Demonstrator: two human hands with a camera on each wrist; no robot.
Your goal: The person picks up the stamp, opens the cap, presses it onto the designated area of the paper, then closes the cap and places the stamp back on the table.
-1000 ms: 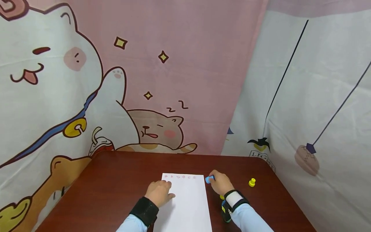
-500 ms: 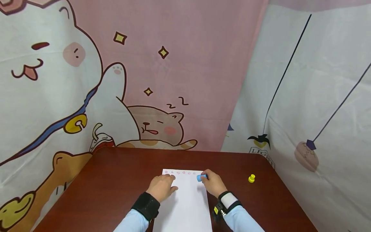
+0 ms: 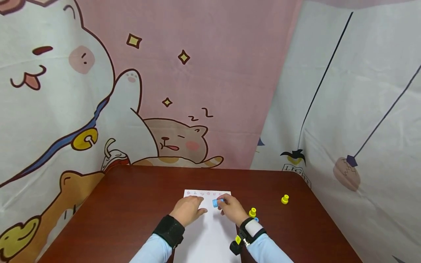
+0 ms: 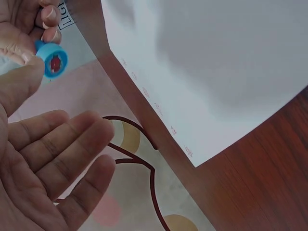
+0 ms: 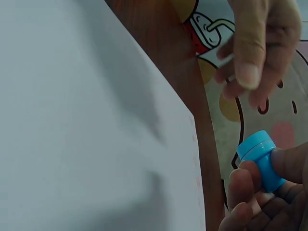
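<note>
My right hand [image 3: 231,210] pinches a small blue stamp [image 3: 216,202] between thumb and fingers, over the upper part of a white sheet of paper [image 3: 210,233]. In the left wrist view the stamp's round end [image 4: 56,64] shows a red face inside its blue rim. My left hand [image 3: 188,211] is held with fingers extended over the sheet's left side, holding nothing; its fingers point toward the stamp but stay apart from it. A row of small red prints [image 4: 146,92] runs along the sheet's far edge.
A yellow stamp [image 3: 252,212] stands right of the sheet, beside a small blue piece [image 3: 256,220] partly hidden by my right wrist. Another yellow stamp [image 3: 284,199] stands farther right on the brown table [image 3: 138,204]. A printed curtain [image 3: 230,91] hangs behind the table's far edge.
My right hand has carried the blue stamp leftward, from beside the sheet to over it. The left hand has shifted slightly right. The near yellow stamp has come into view from behind the right arm.
</note>
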